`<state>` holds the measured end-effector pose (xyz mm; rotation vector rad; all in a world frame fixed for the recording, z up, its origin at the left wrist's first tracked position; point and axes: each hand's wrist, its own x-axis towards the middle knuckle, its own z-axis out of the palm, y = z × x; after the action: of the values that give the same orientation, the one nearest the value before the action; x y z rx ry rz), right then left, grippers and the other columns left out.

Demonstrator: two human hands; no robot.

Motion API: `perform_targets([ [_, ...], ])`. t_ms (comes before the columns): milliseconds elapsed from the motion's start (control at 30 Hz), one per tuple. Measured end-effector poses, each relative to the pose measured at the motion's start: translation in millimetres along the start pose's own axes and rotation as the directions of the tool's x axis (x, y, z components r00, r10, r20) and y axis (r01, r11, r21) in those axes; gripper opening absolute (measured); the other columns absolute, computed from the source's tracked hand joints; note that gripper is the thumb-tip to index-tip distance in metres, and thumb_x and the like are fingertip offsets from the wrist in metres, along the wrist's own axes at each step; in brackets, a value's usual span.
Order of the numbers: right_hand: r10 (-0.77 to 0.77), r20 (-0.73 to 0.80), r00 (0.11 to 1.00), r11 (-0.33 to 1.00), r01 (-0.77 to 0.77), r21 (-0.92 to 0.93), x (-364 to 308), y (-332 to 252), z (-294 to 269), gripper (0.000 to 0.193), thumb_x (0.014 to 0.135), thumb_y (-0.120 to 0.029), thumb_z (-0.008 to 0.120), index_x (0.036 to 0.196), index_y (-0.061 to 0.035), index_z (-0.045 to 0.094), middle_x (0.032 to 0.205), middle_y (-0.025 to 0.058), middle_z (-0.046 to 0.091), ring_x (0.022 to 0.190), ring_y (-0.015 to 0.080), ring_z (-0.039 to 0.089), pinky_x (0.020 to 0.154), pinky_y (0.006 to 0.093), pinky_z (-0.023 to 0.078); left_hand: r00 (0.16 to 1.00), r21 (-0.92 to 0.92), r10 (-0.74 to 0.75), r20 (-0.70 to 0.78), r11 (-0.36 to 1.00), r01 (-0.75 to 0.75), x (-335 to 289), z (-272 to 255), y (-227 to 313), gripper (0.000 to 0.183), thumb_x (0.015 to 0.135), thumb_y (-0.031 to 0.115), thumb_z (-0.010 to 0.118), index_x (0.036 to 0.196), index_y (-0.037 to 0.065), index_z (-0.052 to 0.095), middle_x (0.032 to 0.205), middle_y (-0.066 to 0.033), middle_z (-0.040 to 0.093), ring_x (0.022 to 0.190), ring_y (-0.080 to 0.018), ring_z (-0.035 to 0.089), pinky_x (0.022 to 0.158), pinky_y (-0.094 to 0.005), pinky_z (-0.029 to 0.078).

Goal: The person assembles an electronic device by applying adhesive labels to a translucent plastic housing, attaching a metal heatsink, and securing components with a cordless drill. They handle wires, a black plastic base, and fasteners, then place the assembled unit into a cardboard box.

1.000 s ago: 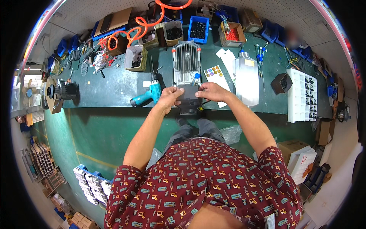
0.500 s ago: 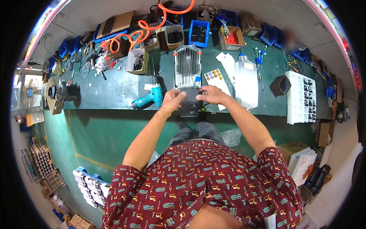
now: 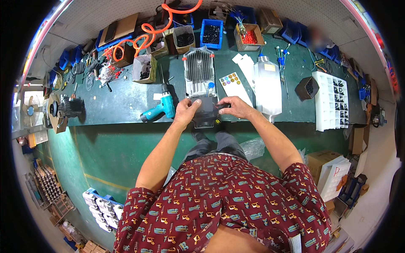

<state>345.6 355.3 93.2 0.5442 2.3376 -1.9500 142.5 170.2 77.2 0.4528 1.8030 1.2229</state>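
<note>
In front of me a grey finned metal housing (image 3: 199,69) lies lengthwise on the bench, with orange-red bits at its far corners and a blue-topped piece (image 3: 211,85) on it. At its near end sits a flat black block (image 3: 206,107) that reaches the bench edge. My left hand (image 3: 187,112) grips the block's left side, thumb over its top. Beside the block's right edge, my right hand (image 3: 236,108) pinches a small dark piece (image 3: 222,106), perhaps leads; its exact kind is unclear. A small yellow-and-black bit (image 3: 218,121) shows below it.
A teal cordless drill (image 3: 162,109) lies left of the housing. To the right are a sticker sheet (image 3: 234,86), a silver metal cover (image 3: 267,86) and a white compartment tray (image 3: 322,101). Parts bins, including a blue one (image 3: 211,34), line the back beneath an orange coiled hose (image 3: 149,29).
My right hand has gone from the block's right edge to pinching the small dark piece beside it. My left hand keeps its grip. The whole view has shifted slightly.
</note>
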Motion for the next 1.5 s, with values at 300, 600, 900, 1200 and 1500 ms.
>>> perform_targets([
  [300,0.245,0.053,0.968,0.964,-0.249,0.095,-1,-1,-5,0.035,0.098,-0.038,0.069,0.095,-0.0038,0.074,0.072,-0.0015,0.061,0.066,0.0084,0.053,0.062,0.0282,0.046,1.0,0.079,-0.015,0.003,0.997,0.015,1,-4,2,0.045,0.089,0.039,0.076,0.088,-0.004,0.065,0.078,-0.0047,0.06,0.073,-0.0131,0.052,0.064,-0.0322,0.046],
  [600,0.444,0.004,0.896,0.755,-0.377,0.536,-6,11,-2,0.025,0.097,-0.031,0.073,0.091,-0.0065,0.067,0.07,-0.0057,0.052,0.055,0.0029,0.042,0.045,0.021,0.032,1.0,0.16,0.002,-0.006,0.987,-0.001,2,-4,3,0.05,0.087,0.043,0.077,0.088,-0.005,0.064,0.078,-0.0076,0.06,0.073,-0.0165,0.053,0.067,-0.0352,0.047],
  [900,0.247,-0.509,0.824,0.967,-0.246,0.071,13,14,48,0.026,0.091,-0.021,0.07,0.086,0.0037,0.074,0.067,0.0101,0.069,0.06,0.0181,0.062,0.059,0.0366,0.049,0.999,0.195,0.026,0.023,0.98,-0.03,-1,-4,10,0.041,0.092,0.037,0.076,0.094,-0.003,0.066,0.082,-0.002,0.061,0.075,-0.0099,0.052,0.066,-0.0292,0.045],
  [1200,0.18,-0.626,0.759,0.958,-0.279,-0.062,13,-19,61,0.029,0.087,-0.019,0.071,0.074,0.0063,0.067,0.071,0.0279,0.062,0.066,0.0418,0.065,0.062,0.0477,0.049,1.0,0.121,0.012,0.014,0.993,-0.013,1,-4,5,0.043,0.088,0.037,0.078,0.092,-0.004,0.066,0.078,-0.0051,0.061,0.072,-0.0135,0.054,0.065,-0.0329,0.047],
  [1500,0.252,-0.651,0.716,0.919,-0.388,-0.072,28,-22,62,0.033,0.086,-0.024,0.073,0.07,0.0055,0.068,0.072,0.0279,0.063,0.071,0.0461,0.065,0.065,0.051,0.05,0.999,0.004,0.041,0.022,0.999,-0.041,5,-3,-5,0.041,0.089,0.035,0.078,0.089,-0.003,0.064,0.077,-0.0032,0.059,0.072,-0.0122,0.052,0.065,-0.0314,0.046],
])
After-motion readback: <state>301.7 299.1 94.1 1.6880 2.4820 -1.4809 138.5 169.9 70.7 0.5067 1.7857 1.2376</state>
